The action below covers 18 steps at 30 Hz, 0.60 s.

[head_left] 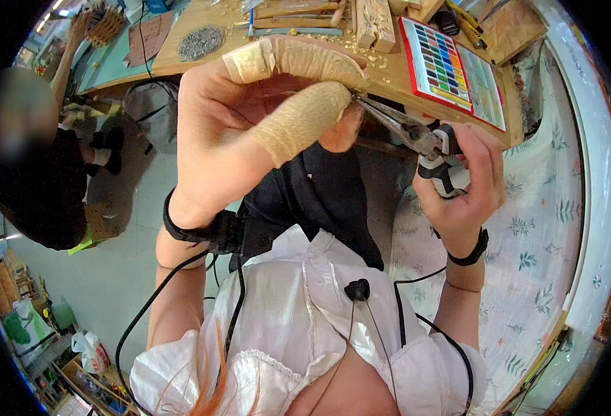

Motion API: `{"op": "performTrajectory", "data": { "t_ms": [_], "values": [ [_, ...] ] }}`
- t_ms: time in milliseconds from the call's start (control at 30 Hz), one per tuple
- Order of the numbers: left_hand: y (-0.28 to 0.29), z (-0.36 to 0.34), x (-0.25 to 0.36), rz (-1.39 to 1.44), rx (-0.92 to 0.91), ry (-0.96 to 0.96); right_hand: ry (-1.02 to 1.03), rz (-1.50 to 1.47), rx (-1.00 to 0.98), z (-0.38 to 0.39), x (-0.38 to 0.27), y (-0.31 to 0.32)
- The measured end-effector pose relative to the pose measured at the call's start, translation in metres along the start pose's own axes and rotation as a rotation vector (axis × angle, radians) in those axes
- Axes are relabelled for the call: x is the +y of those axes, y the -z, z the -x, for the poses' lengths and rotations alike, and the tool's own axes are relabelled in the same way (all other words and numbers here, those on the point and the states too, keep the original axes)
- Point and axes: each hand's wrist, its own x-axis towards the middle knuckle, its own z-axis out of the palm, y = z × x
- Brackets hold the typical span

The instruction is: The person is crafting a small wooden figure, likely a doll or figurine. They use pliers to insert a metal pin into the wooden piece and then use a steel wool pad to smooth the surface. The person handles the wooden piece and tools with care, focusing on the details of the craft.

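My left hand [250,118] is raised in front of me, its thumb and forefinger wrapped in tan bandage tape. The two taped tips press together in a pinch on something tiny and dark that I cannot make out. My right hand [468,177] grips a pair of long-nose pliers [427,142] by its black and white handles. The narrow jaws point left and meet the small thing at the left fingertips. Whether the jaws are fully closed on it is too small to tell.
Beyond my hands, a wooden workbench [250,59] carries a coil of grey metal links [201,43], a watercolour paint set [444,69], carving tools [298,23] and a carved wood block [375,26]. Another person [35,187] is at the left. Black cables run from my wrists.
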Motion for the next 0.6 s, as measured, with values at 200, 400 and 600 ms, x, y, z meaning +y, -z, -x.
{"op": "performTrajectory", "data": {
  "t_ms": [200, 400, 600],
  "values": [
    [0.012, 0.005, -0.014, 0.043, 0.035, -0.150, -0.073, -0.060, 0.007, -0.002, -0.004, 0.004],
    [0.011, 0.012, -0.019, 0.083, 0.039, -0.213, -0.138, -0.040, 0.030, 0.003, 0.001, 0.004],
    [-0.016, 0.014, -0.039, 0.285, 0.005, -0.022, -0.076, -0.109, 0.012, 0.004, -0.003, -0.005]
  ]
}}
